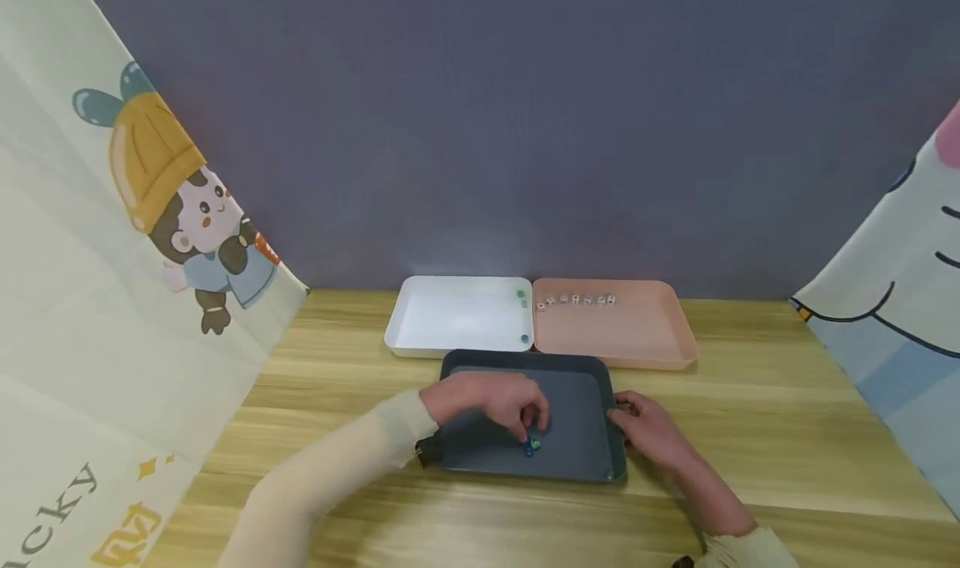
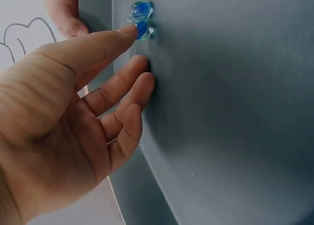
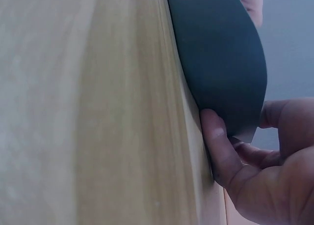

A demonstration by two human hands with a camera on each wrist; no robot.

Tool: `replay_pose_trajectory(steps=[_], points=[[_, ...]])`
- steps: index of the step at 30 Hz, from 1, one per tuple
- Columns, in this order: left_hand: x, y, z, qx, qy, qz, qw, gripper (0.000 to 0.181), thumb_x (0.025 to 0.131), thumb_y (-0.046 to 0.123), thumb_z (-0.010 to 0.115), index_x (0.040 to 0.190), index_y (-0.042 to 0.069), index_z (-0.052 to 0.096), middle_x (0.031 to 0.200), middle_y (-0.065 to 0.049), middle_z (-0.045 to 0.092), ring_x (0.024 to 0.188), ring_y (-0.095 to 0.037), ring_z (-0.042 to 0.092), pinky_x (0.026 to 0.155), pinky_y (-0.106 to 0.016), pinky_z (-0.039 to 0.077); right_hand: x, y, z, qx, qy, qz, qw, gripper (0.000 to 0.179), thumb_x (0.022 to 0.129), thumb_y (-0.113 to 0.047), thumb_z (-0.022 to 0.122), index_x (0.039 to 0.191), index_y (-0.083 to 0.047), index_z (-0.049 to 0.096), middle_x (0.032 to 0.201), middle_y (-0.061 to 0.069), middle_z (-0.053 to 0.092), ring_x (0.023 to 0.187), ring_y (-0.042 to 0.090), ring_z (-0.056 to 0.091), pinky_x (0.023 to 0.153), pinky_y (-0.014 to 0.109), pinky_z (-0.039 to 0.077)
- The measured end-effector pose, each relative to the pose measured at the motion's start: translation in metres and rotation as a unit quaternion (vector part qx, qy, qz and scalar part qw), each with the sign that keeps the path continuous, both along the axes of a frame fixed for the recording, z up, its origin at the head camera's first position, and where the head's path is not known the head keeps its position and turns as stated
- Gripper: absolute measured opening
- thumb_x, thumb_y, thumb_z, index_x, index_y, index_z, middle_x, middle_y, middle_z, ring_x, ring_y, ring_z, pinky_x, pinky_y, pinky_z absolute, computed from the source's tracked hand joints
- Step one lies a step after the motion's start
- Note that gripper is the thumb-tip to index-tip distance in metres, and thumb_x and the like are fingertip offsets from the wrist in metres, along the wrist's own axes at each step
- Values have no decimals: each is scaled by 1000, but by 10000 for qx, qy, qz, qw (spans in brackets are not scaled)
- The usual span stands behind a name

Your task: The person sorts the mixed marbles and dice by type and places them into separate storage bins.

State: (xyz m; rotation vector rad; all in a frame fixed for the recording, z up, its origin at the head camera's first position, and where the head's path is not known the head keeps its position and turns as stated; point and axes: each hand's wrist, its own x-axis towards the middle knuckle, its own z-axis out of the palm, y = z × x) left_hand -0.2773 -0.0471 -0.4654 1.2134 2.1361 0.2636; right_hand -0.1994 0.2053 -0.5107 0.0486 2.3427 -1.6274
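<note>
In the head view, my left hand (image 1: 504, 399) reaches over the dark grey tray (image 1: 577, 451). Its thumb and forefinger come down on a small cluster of glass marbles (image 1: 535, 445). Up close in the left wrist view, the clear marbles (image 2: 142, 10) have blue and green swirls, and the thumb tip overlaps the nearer blue one in a pinch; the forefinger is mostly hidden behind the thumb. The other fingers bend loosely above the tray floor. My right hand (image 1: 651, 430) grips the tray's right rim, with fingers around the dark wall (image 3: 221, 63) in the right wrist view.
Behind the dark tray stand a white tray (image 1: 457, 314), with several green and blue marbles along its right side, and a pink tray (image 1: 615, 330) bearing a row of small white dice (image 1: 576, 299). A further marble (image 1: 609, 474) lies in the dark tray's near right corner.
</note>
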Motion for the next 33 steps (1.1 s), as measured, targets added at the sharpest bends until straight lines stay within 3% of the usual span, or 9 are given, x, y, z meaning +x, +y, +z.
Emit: replay_pose_trajectory(steps=[4, 10, 19, 26, 33], points=[[-3, 6, -1, -11, -147, -97, 9998, 23, 86, 12, 76, 108, 18, 71, 86, 10, 63, 76, -2, 59, 62, -19, 49, -2, 1, -1, -11, 14, -88, 10000, 44, 98, -13, 52, 134, 11, 44, 106, 18, 60, 75, 23, 60, 62, 38, 54], [2, 7, -5, -118, -245, -241, 9993, 19, 85, 13, 77, 101, 22, 74, 84, 11, 63, 75, -2, 59, 61, -19, 48, 0, -4, -3, -166, -73, -95, 9998, 45, 99, -13, 51, 134, 13, 43, 104, 18, 60, 74, 22, 60, 61, 38, 54], [2, 12, -3, -35, -212, -438, 9988, 16, 82, 11, 80, 95, 19, 76, 86, 13, 65, 78, 0, 58, 66, -16, 47, -2, -2, -3, -143, -93, -211, 9996, 44, 98, -12, 52, 133, 12, 44, 111, 21, 58, 76, 23, 61, 61, 39, 55], [2, 16, -3, -69, -21, -240, 9997, 13, 79, 10, 82, 86, 17, 74, 81, 13, 64, 75, 1, 58, 64, -16, 48, -1, 0, 1, -80, -122, -176, 9997, 45, 98, -13, 52, 133, 13, 44, 111, 21, 58, 75, 22, 60, 62, 38, 54], [1, 10, 1, -153, -17, -12, 9999, 9, 83, 14, 79, 91, 17, 76, 83, 14, 65, 75, 2, 60, 65, -16, 49, 0, -2, 1, -44, -111, -189, 9998, 45, 98, -15, 53, 133, 11, 45, 108, 18, 58, 76, 23, 58, 63, 38, 54]])
